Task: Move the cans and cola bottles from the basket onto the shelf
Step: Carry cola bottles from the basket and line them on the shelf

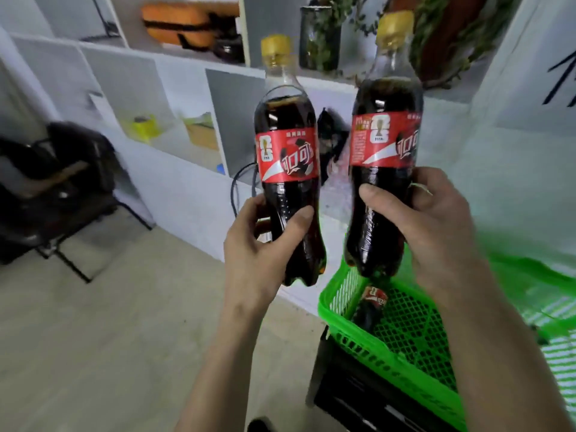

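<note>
My left hand (258, 244) grips the lower body of one cola bottle (288, 151), held upright in the air; it has a red label and a yellow cap. My right hand (427, 226) grips a second cola bottle (386, 132) of the same kind, a little higher and to the right. Both hang above and just left of the green basket (352, 335) at the lower right. Another cola bottle (372, 307) lies inside the basket. The white shelf (187, 169) with open compartments stands behind the bottles.
A black chair (62, 182) stands on the floor at the left. The shelf holds a yellow item (141, 127), a cardboard box (202, 132), an orange case (177, 24) and a vase with greenery (321, 39). The basket rests on a black stand (343, 397).
</note>
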